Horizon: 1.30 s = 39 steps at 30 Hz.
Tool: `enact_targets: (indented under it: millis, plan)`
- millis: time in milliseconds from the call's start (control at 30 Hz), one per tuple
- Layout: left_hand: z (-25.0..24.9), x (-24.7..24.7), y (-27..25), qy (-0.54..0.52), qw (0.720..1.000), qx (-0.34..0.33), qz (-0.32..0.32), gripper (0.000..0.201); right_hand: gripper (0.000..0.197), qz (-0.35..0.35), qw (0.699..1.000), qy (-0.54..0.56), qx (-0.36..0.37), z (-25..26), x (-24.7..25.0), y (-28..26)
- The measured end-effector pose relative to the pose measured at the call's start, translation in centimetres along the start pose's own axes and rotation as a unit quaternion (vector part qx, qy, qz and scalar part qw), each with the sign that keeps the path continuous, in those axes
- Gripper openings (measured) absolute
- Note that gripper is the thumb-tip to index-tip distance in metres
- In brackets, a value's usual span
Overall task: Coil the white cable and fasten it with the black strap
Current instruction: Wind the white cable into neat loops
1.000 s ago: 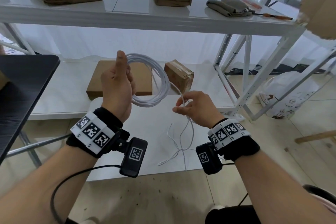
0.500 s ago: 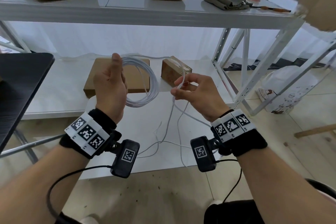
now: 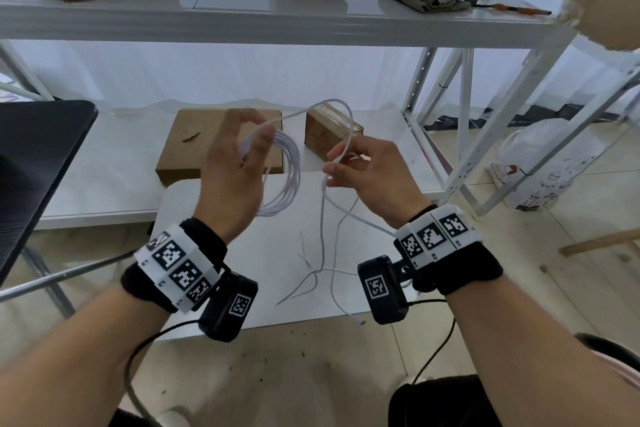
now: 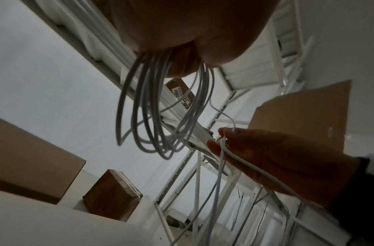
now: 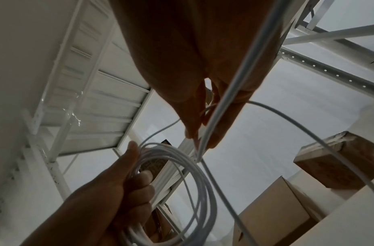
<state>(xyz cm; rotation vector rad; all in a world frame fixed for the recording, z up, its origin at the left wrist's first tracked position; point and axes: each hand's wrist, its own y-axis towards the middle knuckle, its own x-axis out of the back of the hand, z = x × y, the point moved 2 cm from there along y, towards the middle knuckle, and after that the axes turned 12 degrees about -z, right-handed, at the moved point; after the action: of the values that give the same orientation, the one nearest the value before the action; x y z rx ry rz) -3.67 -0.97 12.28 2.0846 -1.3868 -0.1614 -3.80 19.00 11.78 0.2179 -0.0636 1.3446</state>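
Note:
My left hand (image 3: pixel 254 144) holds up a coil of white cable (image 3: pixel 292 180) of several turns, its fingers curled round the bundle (image 5: pixel 192 183) and its thumb (image 5: pixel 131 154) stretched along it. In the left wrist view the loops (image 4: pixel 160 116) hang below the palm. A fresh loop arches from the coil to my right hand (image 3: pixel 337 163), which pinches the cable between thumb and fingertips (image 5: pixel 190 133). From there the loose tail (image 3: pixel 323 253) drops onto the small white table (image 3: pixel 214 204). I see no black strap in any view.
Behind the hands a flat cardboard box (image 3: pixel 187 149) and a small taped box (image 3: pixel 322 135) sit on the low white shelf. A black tabletop (image 3: pixel 38 156) is at left and white rack posts (image 3: pixel 433 163) at right. The upper shelf (image 3: pixel 242 21) overhangs.
My right hand has risen from the table and carried a new loop of cable up toward the coil. My left hand's thumb has lifted off the bundle, and less tail lies on the table.

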Motion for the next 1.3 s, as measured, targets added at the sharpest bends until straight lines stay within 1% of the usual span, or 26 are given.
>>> enact_targets:
  millis: [67,167,233,333,433,567,667,767,833,933,967,1000,1033,1067,1100,1133,1167,1200,1233,1267,1300]
  plan:
    - [0.1,-0.6,-0.5,0.025,0.998,-0.015,0.061,0.021,0.007,0.020,1.000,0.013,-0.017,0.0,-0.4,-0.3]
    - [0.7,-1.3,-0.8,0.065,0.981,0.008,0.183,0.016,0.007,0.018,0.998,0.054,-0.036,0.4,-0.5,-0.5]
    - [0.7,-1.7,-1.2,0.044,0.972,0.039,0.225,0.015,0.009,0.015,0.995,0.091,-0.041,0.7,-0.4,-0.6]
    - [0.2,-1.9,-1.6,-0.014,0.963,0.084,0.257,0.019,0.010,0.023,0.993,0.108,-0.032,1.0,-0.6,-0.9]
    - [0.4,-1.9,-1.4,-0.024,0.961,0.090,0.260,0.020,0.013,0.025,0.993,0.116,-0.030,1.1,-0.7,-1.0]
    - [0.8,-1.8,-1.6,0.010,0.967,0.067,0.245,0.022,0.021,0.021,0.992,0.120,-0.046,1.5,-0.8,-1.2]
    - [0.8,-1.8,-1.7,0.029,0.969,0.070,0.235,0.024,0.028,0.006,0.983,0.160,-0.089,1.6,-1.1,-1.1]
    - [0.7,-1.7,-1.8,0.020,0.972,0.084,0.220,0.020,0.036,-0.055,0.971,0.185,-0.143,1.4,-0.7,-0.5]
    - [0.9,-1.6,-1.8,0.021,0.977,0.089,0.192,0.015,0.037,-0.105,0.949,0.231,-0.188,1.1,-0.1,0.0]
    - [1.3,-1.3,-1.5,0.031,0.985,0.097,0.137,0.015,0.037,-0.148,0.884,0.357,-0.264,0.5,0.7,0.4]
    - [1.6,-1.2,-1.3,0.032,0.987,0.102,0.120,0.016,0.037,-0.156,0.867,0.382,-0.278,0.3,0.8,0.5]
    - [1.7,-1.1,-1.2,0.031,0.988,0.108,0.102,0.017,0.037,-0.155,0.864,0.386,-0.283,0.3,1.0,0.5]
    - [1.9,-1.0,-1.0,0.026,0.989,0.116,0.084,0.017,0.034,-0.143,0.875,0.369,-0.279,0.4,1.1,0.4]
    - [2.0,-0.9,-0.9,0.016,0.990,0.126,0.068,0.016,0.029,-0.122,0.898,0.332,-0.262,0.6,1.0,0.3]
    - [2.1,-0.9,-0.7,0.002,0.989,0.137,0.054,0.015,0.024,-0.099,0.928,0.274,-0.233,0.7,0.9,0.2]
    - [2.2,-0.8,-0.5,-0.017,0.988,0.150,0.043,0.014,0.020,-0.077,0.959,0.197,-0.191,0.7,0.6,0.1]
    - [2.1,-0.8,-0.4,-0.039,0.985,0.164,0.032,0.012,0.018,-0.060,0.982,0.108,-0.140,0.8,0.3,-0.2]
    - [2.0,-0.9,-0.3,-0.061,0.982,0.180,0.024,0.010,0.016,-0.050,0.995,0.021,-0.089,0.8,0.0,-0.4]
    - [2.0,-0.9,-0.2,-0.081,0.977,0.194,0.017,0.010,0.013,-0.040,0.997,-0.044,-0.048,0.8,-0.3,-0.6]
    - [1.8,-0.9,-0.2,-0.099,0.974,0.204,0.015,0.010,0.011,-0.021,0.996,-0.078,-0.023,0.9,-0.5,-0.8]
    - [1.6,-0.9,-0.2,-0.110,0.972,0.209,0.017,0.010,0.011,0.002,0.996,-0.090,-0.015,0.9,-0.7,-1.0]
